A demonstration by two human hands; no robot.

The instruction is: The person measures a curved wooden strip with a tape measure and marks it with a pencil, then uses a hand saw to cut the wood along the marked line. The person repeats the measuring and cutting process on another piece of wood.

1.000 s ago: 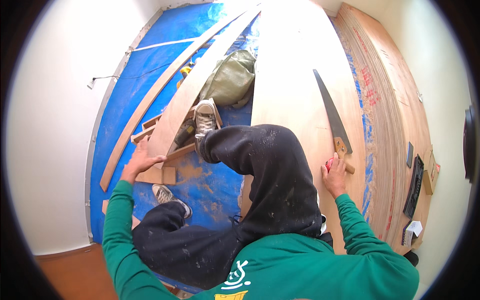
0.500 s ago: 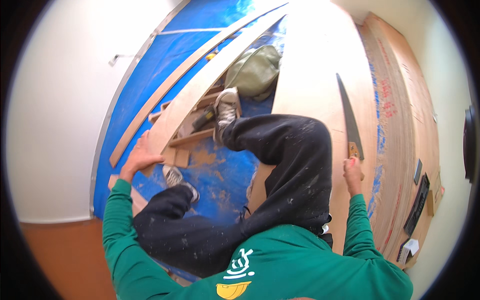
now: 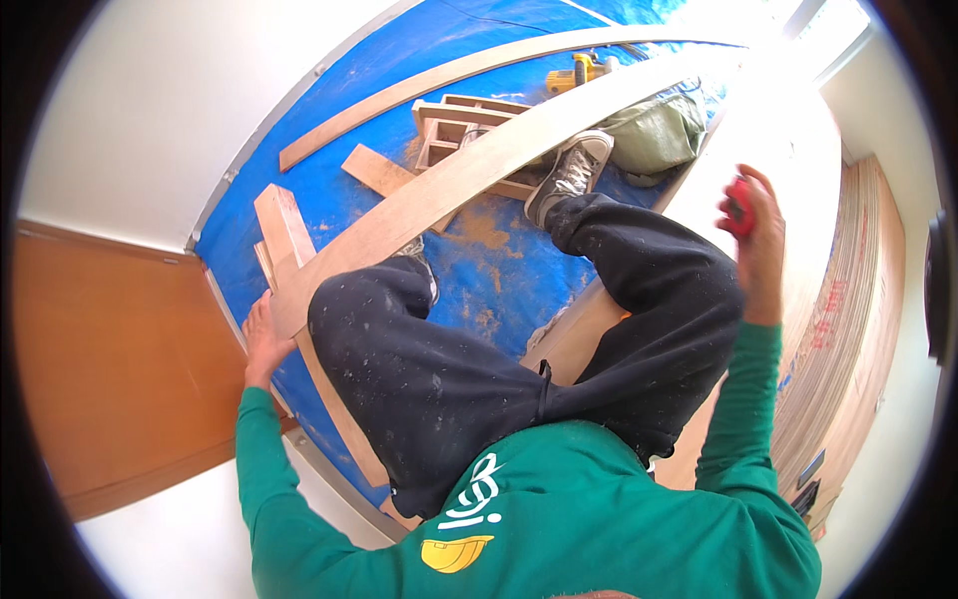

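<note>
My left hand [image 3: 263, 341] grips the near end of a long pale wooden board [image 3: 419, 208], its fingers along the end edge and its thumb on the near side. That end lies across a wooden block [image 3: 283, 222], close to my left knee. On the right, my right hand [image 3: 761, 225] is raised above a wide pale panel [image 3: 788, 150]. Its fingers are closed round a small red tape measure [image 3: 737, 207], mostly covered by the hand.
Blue sheeting [image 3: 329, 210] covers the floor, with sawdust on it. Beyond the board lie a long strip [image 3: 429, 85], a wooden frame [image 3: 439, 130] and a yellow power tool [image 3: 579, 73]. A green bag [image 3: 654, 135] sits beyond my foot; stacked sheets [image 3: 843, 299] stand right.
The view has turned left. My right hand has risen from beside the saw's handle with the red tape measure; the saw no longer shows. My left hand is now at the board's very end.
</note>
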